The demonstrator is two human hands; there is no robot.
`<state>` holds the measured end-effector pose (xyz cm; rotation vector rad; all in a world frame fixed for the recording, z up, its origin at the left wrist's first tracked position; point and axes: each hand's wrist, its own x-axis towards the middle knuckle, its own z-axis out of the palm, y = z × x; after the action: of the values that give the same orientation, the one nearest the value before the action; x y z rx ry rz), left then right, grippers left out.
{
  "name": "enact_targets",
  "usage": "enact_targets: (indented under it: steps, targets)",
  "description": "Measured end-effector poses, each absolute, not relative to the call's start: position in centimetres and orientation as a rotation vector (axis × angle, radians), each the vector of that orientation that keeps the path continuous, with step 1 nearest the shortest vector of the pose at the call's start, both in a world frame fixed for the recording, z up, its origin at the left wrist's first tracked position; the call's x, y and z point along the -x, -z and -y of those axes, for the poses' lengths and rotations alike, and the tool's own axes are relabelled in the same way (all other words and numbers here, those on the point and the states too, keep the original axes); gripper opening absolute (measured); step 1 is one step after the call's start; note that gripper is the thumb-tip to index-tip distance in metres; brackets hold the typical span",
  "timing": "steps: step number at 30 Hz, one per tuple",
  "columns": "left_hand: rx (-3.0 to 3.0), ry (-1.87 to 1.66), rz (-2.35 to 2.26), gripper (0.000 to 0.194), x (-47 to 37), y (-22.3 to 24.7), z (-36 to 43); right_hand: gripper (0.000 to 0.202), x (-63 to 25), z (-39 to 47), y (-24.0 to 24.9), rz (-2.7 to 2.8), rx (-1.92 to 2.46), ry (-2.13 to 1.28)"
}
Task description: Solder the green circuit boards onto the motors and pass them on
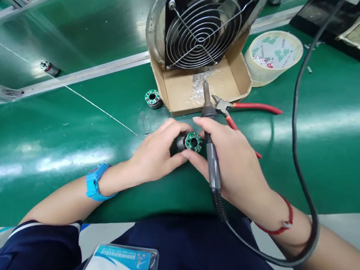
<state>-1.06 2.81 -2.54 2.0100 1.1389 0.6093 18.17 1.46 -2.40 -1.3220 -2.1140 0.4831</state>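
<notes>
Your left grip (154, 153) clasps the little motor (188, 140) near your edge of the desk (306, 165), so hold it steady, and point the soldering iron (211, 150) clasped in your right grip (235, 163) away from your fingers.

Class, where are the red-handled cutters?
Right of centre in the head view, the red-handled cutters lie by the cardboard tray, just beyond the right hand.
</notes>
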Motion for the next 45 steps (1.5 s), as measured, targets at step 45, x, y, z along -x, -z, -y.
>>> enact_targets:
  steps: [45]
  targets:
    - [-2.369, -0.617, -1.305, 0.012, 2.7, 2.8, -3.7, 0.020, -21.0, 1.1, 3.2, 1.423, 1.219, -0.736]
